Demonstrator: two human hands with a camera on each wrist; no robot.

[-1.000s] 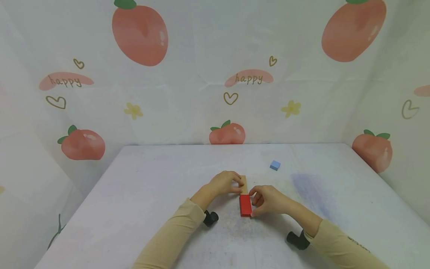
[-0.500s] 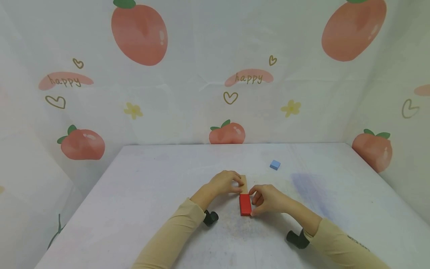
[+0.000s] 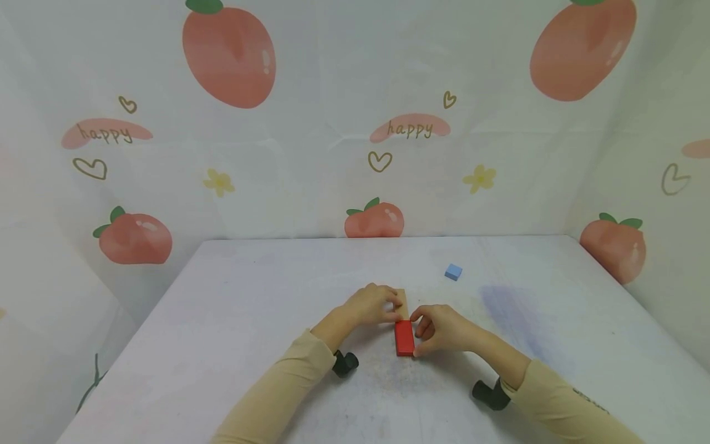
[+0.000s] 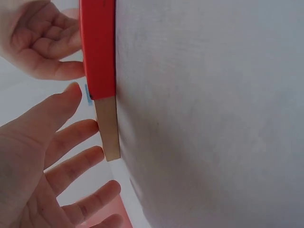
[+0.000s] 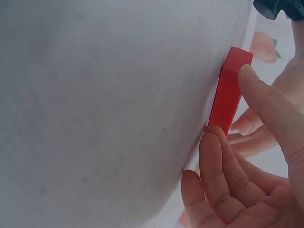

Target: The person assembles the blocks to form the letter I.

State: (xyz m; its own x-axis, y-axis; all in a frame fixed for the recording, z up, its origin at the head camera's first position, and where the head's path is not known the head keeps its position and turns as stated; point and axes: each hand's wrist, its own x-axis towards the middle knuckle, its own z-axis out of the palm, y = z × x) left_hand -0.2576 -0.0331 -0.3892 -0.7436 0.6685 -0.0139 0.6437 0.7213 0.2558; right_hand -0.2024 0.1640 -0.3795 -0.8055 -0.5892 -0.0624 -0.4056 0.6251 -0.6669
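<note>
A red rectangular block [image 3: 405, 338] lies on the white table, its far end against a narrow bare-wood block [image 3: 403, 302]. My right hand [image 3: 446, 328] holds the red block from its right side, thumb at the near corner and index finger by the far corner. In the right wrist view the thumb overlaps the red block's near end [image 5: 237, 57]. My left hand [image 3: 373, 305] is at the left side of the wooden block. Its fingers are spread in the left wrist view, with two fingertips [image 4: 90, 127] right at the wooden block and the thumb apart from it.
A small blue block [image 3: 453, 272] lies farther back on the table [image 3: 277, 290], right of the wooden one. Black wrist cameras sit under both wrists. Behind the table's back edge hangs a white curtain [image 3: 310, 166] printed with peaches.
My left hand has shifted slightly toward me, its thumb now closer to the seam between the blocks. The right hand and both blocks look unmoved.
</note>
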